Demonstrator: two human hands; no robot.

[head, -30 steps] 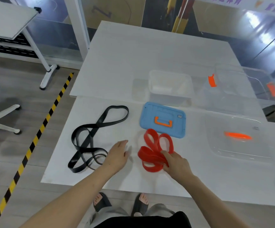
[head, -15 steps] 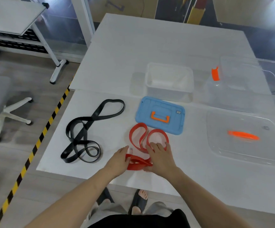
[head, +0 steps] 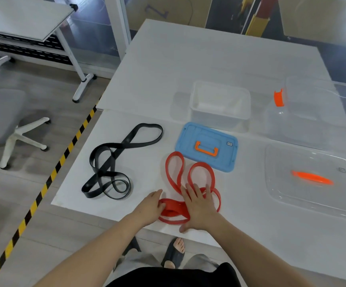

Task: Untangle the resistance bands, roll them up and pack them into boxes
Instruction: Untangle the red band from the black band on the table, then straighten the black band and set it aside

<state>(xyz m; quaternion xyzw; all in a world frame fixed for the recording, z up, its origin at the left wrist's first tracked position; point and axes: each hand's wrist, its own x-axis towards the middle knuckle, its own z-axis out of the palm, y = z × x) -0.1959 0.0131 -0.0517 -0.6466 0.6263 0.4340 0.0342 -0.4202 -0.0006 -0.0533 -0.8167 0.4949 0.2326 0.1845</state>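
Red band [head: 190, 183] lies looped on our table [head: 250, 235]; our right hand [head: 199, 210] presses it flat, fingers spread, while our left hand [head: 150, 207] pinches its near end, probably to start rolling.

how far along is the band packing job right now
Nothing is packed: the white open box looks empty. In hand: both the left hand and right hand rest on the tangled red resistance band. Left: the tangled black resistance band, rolling, boxing.

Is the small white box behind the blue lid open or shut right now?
Open. The white box has no cover; its blue lid lies flat on the table in front of it.
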